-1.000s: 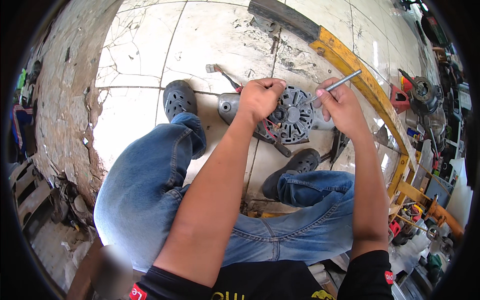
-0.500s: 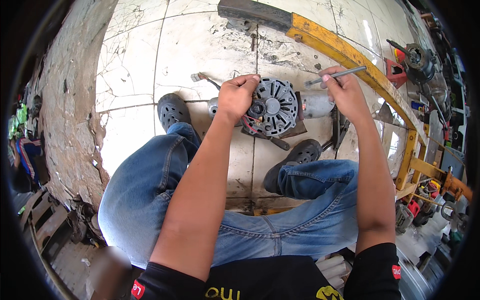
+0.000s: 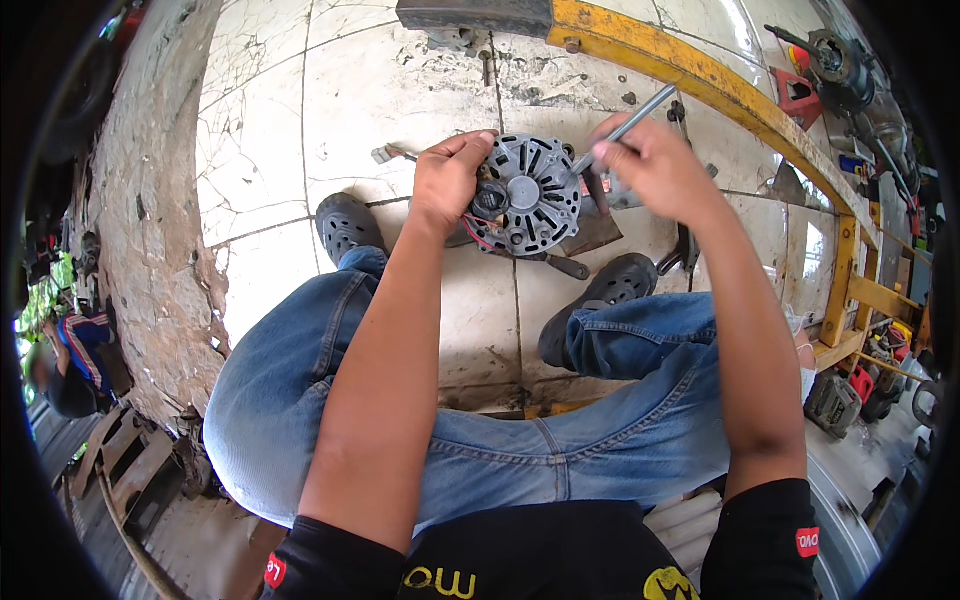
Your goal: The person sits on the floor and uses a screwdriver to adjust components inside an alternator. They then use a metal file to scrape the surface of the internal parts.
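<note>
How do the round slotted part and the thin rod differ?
Shape: the round slotted part is a broad disc with many openings; the thin rod is long and narrow.
Hold: the left hand grips the round slotted part at its edge; the right hand holds the thin rod at a slant.
Shared: both look grey and metallic.

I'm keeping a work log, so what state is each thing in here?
Housing: slotted face up, rim gripped by left hand
Rod: tilted, gripped by right hand, lower end by the housing's edge; contact unclear
Connector: unplugged
Shoes: worn on the feet
Beam: yellow paint scuffed
Floor: tiles cracked, stained
</note>
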Available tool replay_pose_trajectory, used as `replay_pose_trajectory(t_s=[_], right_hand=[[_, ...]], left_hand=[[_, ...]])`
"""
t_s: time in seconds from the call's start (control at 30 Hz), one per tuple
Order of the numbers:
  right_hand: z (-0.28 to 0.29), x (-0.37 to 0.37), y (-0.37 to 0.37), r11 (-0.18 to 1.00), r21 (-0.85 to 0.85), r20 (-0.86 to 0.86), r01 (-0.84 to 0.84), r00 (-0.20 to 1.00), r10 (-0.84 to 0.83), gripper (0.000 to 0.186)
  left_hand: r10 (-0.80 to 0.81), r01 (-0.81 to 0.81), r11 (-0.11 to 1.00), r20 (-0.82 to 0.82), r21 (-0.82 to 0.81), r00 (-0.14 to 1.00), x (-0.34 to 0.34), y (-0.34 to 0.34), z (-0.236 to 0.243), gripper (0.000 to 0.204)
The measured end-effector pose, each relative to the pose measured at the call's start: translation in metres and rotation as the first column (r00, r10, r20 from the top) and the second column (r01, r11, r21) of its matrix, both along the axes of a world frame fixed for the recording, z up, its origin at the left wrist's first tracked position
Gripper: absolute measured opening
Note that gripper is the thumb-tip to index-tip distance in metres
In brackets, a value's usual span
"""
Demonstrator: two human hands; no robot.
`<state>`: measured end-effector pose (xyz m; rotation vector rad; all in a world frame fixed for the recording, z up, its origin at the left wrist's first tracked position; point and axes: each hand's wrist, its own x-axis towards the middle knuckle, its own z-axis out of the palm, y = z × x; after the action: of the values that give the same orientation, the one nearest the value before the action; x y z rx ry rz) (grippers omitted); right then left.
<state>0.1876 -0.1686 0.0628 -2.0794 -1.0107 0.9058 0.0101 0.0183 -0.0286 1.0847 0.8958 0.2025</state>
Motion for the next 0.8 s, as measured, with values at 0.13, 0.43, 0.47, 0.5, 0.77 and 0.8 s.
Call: replay_pose_trajectory(t_s=[0.13,0.43,0.47,0.5,0.77,0.8], right_hand=[[0.016,0.012,0.001,0.985,0.009,0.078,0.175,0.982,-0.175,0.019],[0.010,-0.013,0.018,0.985,0.151,0.319,0.085,0.939,-0.130,0.019],[0.008,-0.010,0.017,0.983,0.155,0.257,0.098,0.957,-0.136,0.020],[0.008,-0.008,0.018,0.981,0.159,0.193,0.110,0.971,-0.140,0.021],[0.025,-0.021,0.026,0.999,-0.042,0.147,-0.003,0.989,0.009,0.028],[0.025,-0.023,0.025,0.999,-0.048,0.126,-0.013,0.992,0.019,0.028]], left_hand=[[0.014,-0.014,1.000,-0.003,-0.019,1.000,0.000,0.002,0.001,0.030],[-0.062,0.065,0.997,-0.067,0.035,0.996,0.002,0.006,0.014,0.033],[-0.094,0.102,0.988,-0.069,0.115,0.993,0.002,0.008,0.010,0.037],[-0.110,0.156,0.940,-0.163,0.304,0.980,0.001,0.011,0.009,0.036],[0.042,0.197,0.723,-0.326,0.662,0.944,-0.001,-0.011,0.031,0.054],[0.006,0.198,0.720,-0.291,0.665,0.957,-0.005,-0.018,0.028,0.055]])
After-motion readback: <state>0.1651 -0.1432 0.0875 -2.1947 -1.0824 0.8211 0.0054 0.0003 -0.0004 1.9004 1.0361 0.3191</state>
